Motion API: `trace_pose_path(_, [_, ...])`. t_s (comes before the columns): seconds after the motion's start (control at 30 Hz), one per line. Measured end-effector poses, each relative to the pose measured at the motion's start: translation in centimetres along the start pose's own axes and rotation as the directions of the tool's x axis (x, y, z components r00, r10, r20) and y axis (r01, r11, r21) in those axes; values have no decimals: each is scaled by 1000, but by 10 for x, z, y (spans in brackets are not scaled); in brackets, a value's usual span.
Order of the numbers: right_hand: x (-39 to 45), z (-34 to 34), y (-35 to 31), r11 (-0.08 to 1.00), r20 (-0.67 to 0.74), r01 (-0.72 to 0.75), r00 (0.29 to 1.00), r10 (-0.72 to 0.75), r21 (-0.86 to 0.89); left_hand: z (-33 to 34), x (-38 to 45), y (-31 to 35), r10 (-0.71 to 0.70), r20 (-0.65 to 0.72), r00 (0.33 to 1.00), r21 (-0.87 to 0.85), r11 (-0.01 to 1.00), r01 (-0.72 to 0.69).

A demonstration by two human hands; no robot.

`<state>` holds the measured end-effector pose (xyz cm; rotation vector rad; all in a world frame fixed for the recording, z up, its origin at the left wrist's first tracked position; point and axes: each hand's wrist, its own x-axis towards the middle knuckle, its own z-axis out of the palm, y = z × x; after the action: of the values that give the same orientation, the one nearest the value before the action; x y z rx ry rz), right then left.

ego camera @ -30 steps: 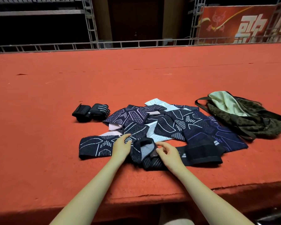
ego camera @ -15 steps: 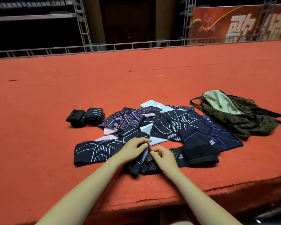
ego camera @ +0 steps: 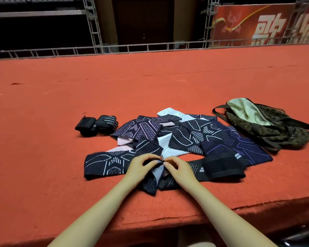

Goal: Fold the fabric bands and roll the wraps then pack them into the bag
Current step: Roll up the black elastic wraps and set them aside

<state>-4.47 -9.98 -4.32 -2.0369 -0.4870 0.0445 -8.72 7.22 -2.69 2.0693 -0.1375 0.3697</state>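
I have both hands at the near edge of the red tabletop (ego camera: 43, 157). My left hand (ego camera: 139, 166) and right hand (ego camera: 181, 169) each pinch the same dark patterned band (ego camera: 154, 182), fingertips meeting at its raised fold, so each grip is grasping fabric. It lies at the front of the pile of bands (ego camera: 185, 138). Two rolled wraps (ego camera: 96, 124) sit just left of the pile; the bag (ego camera: 268, 129) lies open to its right.

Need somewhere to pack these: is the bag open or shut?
Open. The bag lies slumped on the red table, its mouth gaping so the pale lining shows.
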Motion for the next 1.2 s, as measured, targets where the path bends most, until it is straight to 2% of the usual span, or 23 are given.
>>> trace_pose_path(0.17, [5, -3, -1, 995, 19, -21, 1000, 19, 96, 2, -2, -1, 3, -1, 1000, 23, 1000, -3])
trace_pose_path(0.4, [15, -4, -6, 986, 50, -152, 988, 149, 65, -4, -9, -8, 46, 14, 999, 126, 991, -47])
trace_pose_path(0.67, [32, 9, -5, 955, -15, -291, 957, 290, -59, -5, -31, -7, 55, -69, 996, 75, 996, -50])
trace_pose_path(0.77, [42, 3, -10, 937, -55, -348, 936, 347, -15, -12, -38, 3, 13, -130, 991, 4, 1000, -13])
trace_pose_path(0.87, [60, -38, -4, 901, -236, -426, 887, 396, -88, -46, -53, -2, -105, -346, 932, -109, 991, 72])
trace_pose_path(0.93, [69, -62, -6, 922, -306, -373, 870, 388, 108, -81, -59, -12, -171, -476, 863, -129, 984, 124])
trace_pose_path(1.0, [75, -67, -19, 958, -284, -266, 915, 287, 111, -108, -60, -20, -227, -548, 805, -124, 974, 190])
trace_pose_path(1.1, [76, -50, -46, 988, -149, -149, 979, 141, -40, -127, -43, -13, -226, -606, 763, -114, 974, 197])
trace_pose_path(1.2, [79, -42, -60, 977, -124, -53, 992, 28, -207, -143, -11, 4, -201, -647, 735, -142, 980, 143])
